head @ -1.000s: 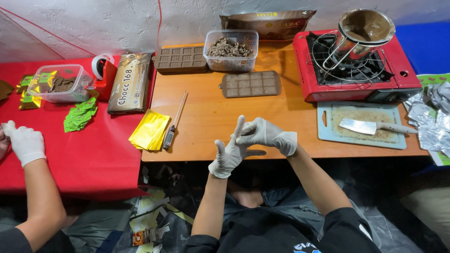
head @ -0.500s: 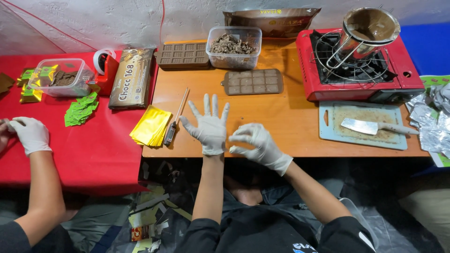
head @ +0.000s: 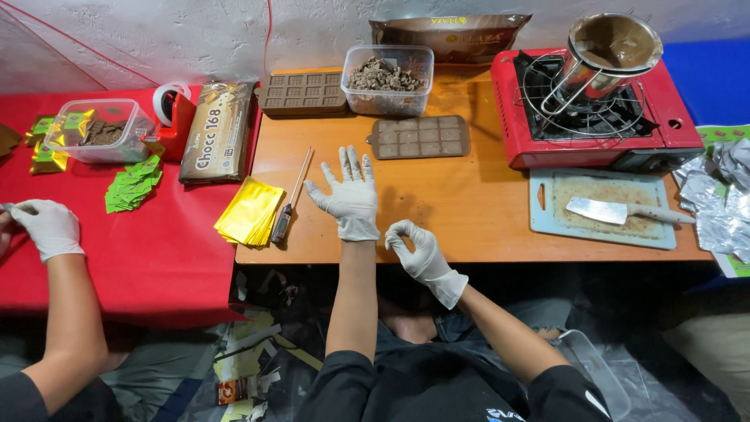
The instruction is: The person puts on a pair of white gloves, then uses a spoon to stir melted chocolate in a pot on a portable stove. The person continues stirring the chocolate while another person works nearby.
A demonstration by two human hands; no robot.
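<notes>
We saw the crumpled foil sheets (head: 723, 203) run off the right edge, so their full extent stayed unknown. A co-worker's gloved hand (head: 48, 227) sat at the left edge, its fingertips cut off, and whatever it pinched was too small to tell. The clear tub (head: 600, 375) under the table was half hidden.

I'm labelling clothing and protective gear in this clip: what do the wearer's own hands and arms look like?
Both hands wear thin, whitish disposable gloves: the left hand and the right hand. Each glove ends in a loose, slightly wrinkled cuff just past the wrist. The forearms are bare below that. Short black sleeves cover the upper arms. No watch, jewellery or markings show on gloves or arms.
</notes>
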